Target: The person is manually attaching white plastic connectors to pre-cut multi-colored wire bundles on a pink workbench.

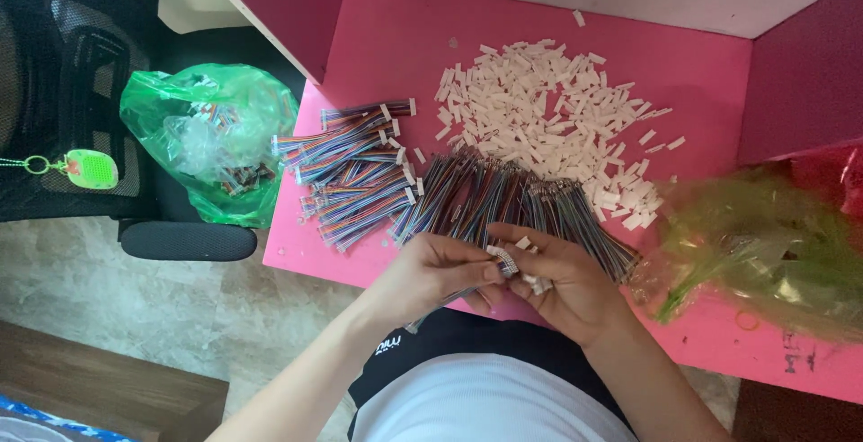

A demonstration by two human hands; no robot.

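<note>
A green bag [211,136] on the chair holds wire bundles. At the pink counter [701,73] front edge, left hand [431,271] and right hand [562,280] pinch a white-tipped wire strip [508,265], touching, beside loose wires [503,195].

The surface [683,82] is bright pink, its side walls [800,82] a darker maroon. The heap of small connector housings [548,109] is white. The wire bundles [360,172] are striped in many colours, with white plugs at their ends. The bag [211,141] on the black chair [184,240] is translucent green, and the tag [93,169] hanging there is pale green with orange dots.
</note>
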